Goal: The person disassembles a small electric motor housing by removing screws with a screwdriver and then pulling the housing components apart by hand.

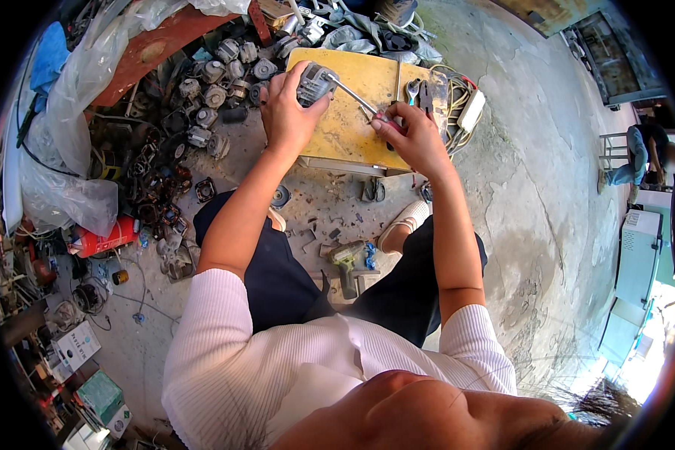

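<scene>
My left hand point(287, 112) is closed around a small grey electric motor point(313, 84), lifted over the far left part of a low yellow worktop point(345, 142). My right hand point(414, 135) grips a screwdriver point(355, 95); its handle is mostly hidden in the fingers. The metal shaft slants up to the left, and its tip meets the right side of the motor or lies just in front of it; I cannot tell which. Beyond my right hand lie a blue-and-silver wrench point(412, 90) and dark pliers point(426, 97) on the worktop.
A heap of similar motors point(214, 96) fills the floor on the left. A coiled cable with a white power strip point(471, 109) lies right of the worktop. Between my feet rests a green cordless drill point(345, 266). A red cylinder point(105, 237) lies left. Another person point(645, 154) is at far right.
</scene>
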